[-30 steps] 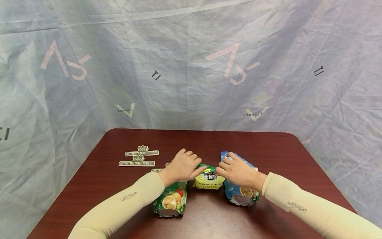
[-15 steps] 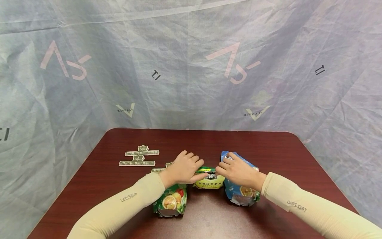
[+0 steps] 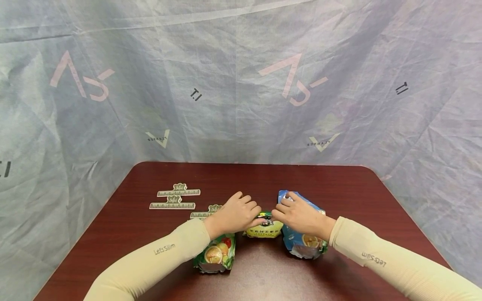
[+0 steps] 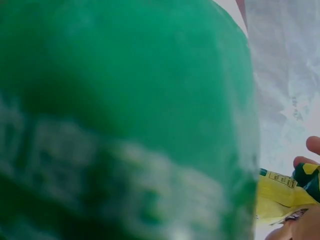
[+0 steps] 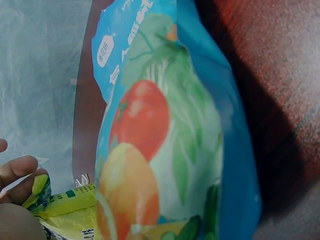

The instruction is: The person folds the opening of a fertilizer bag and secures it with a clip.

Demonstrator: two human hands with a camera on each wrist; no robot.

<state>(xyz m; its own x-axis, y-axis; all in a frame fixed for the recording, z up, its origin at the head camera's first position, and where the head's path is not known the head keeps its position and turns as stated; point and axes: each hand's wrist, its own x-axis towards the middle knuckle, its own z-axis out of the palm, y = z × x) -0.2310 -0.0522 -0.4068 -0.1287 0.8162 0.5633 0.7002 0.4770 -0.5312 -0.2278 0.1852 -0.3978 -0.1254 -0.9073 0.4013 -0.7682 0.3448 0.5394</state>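
A yellow bag with a green top (image 3: 263,233) sits on the table between my hands. From its left, my left hand (image 3: 238,214) pinches the top edge, thumb lying along the front. My right hand (image 3: 296,215) grips the same top edge at the right. In the left wrist view, fingers and thumb close on the green end of the yellow bag (image 4: 280,195). The right wrist view shows fingers on the green folded top of the yellow bag (image 5: 70,215). Part of the bag's top is hidden behind the hands.
A green fruit-print bag (image 3: 216,256) lies under my left forearm and fills much of the left wrist view. The blue fruit-print bag (image 3: 291,241) lies beneath my right hand. Three long piano-patterned clips (image 3: 172,205) lie at the left of the dark red table (image 3: 256,276).
The yellow bag's green top has folded down, so less of its front shows. My left hand has shifted slightly right along the edge; my right hand has stayed nearly still.
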